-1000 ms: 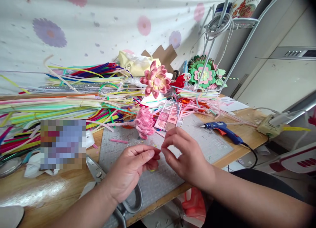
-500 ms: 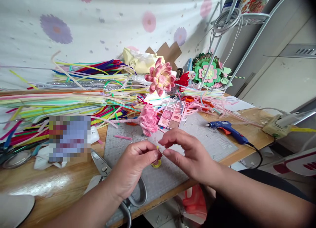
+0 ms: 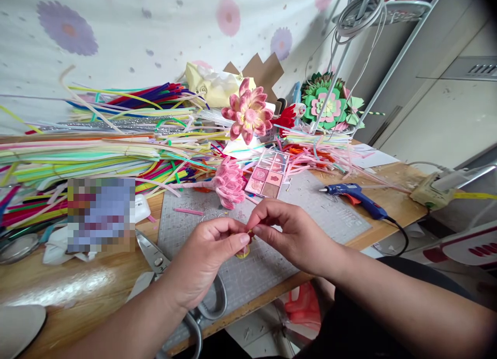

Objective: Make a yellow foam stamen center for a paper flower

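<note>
My left hand (image 3: 215, 253) is closed in a pinch, thumb against forefinger, on a small yellow fuzzy piece (image 3: 251, 235) that looks like a bit of pipe cleaner. The fingertips of my right hand (image 3: 289, 232) meet the left ones and pinch the same piece, most of which they hide. Just under the fingers a yellow loop (image 3: 243, 253) shows; whether it joins the held piece I cannot tell. Beyond the hands, a pink pipe-cleaner flower (image 3: 230, 184) lies on the grey cutting mat (image 3: 310, 209), beside a makeup palette (image 3: 267, 175).
Scissors (image 3: 157, 260) lie by my left forearm. A blue glue gun (image 3: 355, 197) rests at the right, its cord running to a power strip (image 3: 433, 190). Bundles of pipe cleaners (image 3: 77, 154) fill the back left. A pink-yellow flower (image 3: 248, 113) stands behind the palette.
My right fingertips, apart from the left hand before, have come left and closed on the small yellow piece. The whole view has shifted slightly.
</note>
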The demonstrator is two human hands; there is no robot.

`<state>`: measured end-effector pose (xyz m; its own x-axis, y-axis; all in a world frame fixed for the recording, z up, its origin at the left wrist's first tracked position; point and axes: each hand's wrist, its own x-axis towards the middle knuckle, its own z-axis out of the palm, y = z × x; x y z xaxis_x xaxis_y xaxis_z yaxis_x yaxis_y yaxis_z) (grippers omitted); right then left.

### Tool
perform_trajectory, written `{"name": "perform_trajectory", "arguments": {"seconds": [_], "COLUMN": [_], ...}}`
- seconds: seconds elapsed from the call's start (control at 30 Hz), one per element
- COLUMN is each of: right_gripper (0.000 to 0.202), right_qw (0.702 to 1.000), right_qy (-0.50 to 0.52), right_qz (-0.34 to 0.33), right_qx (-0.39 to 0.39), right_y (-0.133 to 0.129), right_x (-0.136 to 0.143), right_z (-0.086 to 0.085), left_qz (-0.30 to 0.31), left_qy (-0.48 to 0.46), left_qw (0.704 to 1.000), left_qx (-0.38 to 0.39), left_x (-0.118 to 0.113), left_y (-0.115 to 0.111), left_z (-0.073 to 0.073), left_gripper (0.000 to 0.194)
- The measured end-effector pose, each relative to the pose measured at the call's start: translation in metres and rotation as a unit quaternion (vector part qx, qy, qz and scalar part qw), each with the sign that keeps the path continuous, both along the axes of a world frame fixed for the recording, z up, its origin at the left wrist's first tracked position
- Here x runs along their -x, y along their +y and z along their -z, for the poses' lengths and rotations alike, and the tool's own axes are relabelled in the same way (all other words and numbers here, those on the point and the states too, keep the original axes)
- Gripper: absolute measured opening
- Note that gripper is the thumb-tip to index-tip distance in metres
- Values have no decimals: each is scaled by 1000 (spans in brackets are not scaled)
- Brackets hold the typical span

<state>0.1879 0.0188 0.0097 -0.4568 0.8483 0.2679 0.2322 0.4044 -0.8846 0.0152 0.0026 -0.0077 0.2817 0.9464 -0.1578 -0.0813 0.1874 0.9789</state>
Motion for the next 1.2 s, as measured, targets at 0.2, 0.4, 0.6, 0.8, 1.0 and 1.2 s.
{"name": "perform_trajectory", "arguments": {"seconds": [0.2, 0.4, 0.6, 0.8, 1.0, 1.2], "right_gripper": [8, 13, 10, 7, 5, 5], "right_qw": [1000, 987, 986, 997, 987, 989], "right_qy": [3, -18, -38, -22, 48, 39], "right_qz": [20, 33, 60, 62, 42, 39], "right_qx": [-14, -159, -153, -26, 146, 141], "right_y": [0, -5, -7, -7, -3, -1], "right_x": [3, 4, 7, 10, 11, 12], "right_z": [8, 12, 12, 7, 10, 18], "left_qz": [-42, -61, -70, -76, -81, -68], "left_qy": [-1, 18, 117, 217, 282, 278], "left_qw": [999, 997, 984, 941, 889, 892], "left_qx": [-28, -49, -117, -247, -352, -349], "left_x": [-1, 0, 2, 2, -1, -1], "left_y": [-1, 0, 0, 1, -4, -2], "left_z": [1, 3, 3, 0, -7, -4], "left_gripper": [8, 9, 10, 14, 18, 17]}}
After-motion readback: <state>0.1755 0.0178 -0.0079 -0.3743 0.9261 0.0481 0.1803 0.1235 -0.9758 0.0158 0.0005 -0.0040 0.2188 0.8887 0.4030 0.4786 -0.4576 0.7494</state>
